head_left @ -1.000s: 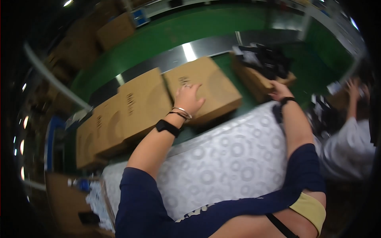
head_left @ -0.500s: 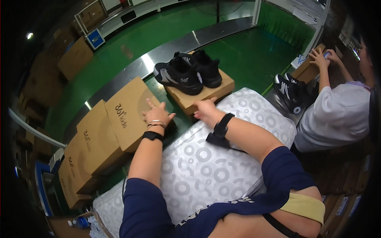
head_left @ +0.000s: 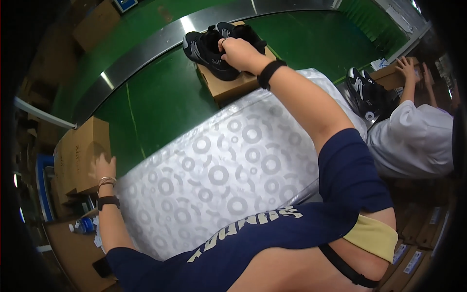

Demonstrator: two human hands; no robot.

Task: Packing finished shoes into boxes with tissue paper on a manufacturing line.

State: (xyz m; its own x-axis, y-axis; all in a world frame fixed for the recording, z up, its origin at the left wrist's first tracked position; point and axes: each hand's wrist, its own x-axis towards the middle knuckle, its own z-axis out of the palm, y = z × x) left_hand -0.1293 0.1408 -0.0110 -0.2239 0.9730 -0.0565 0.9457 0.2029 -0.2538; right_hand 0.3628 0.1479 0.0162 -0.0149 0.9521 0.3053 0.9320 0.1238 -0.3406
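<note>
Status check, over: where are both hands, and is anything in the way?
Left hand open against a cardboard box. Right hand at the black sneakers atop another box, grip unclear. Nothing visibly blocking either hand.

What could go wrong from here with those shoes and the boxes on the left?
The black shoes sit on top of a brown box, one toe seeming to jut past its edge, so a bump from the right hand could tip that shoe onto the green surface. The left hand is against the cartons at the left; a hard push might dent or jam them.
</note>
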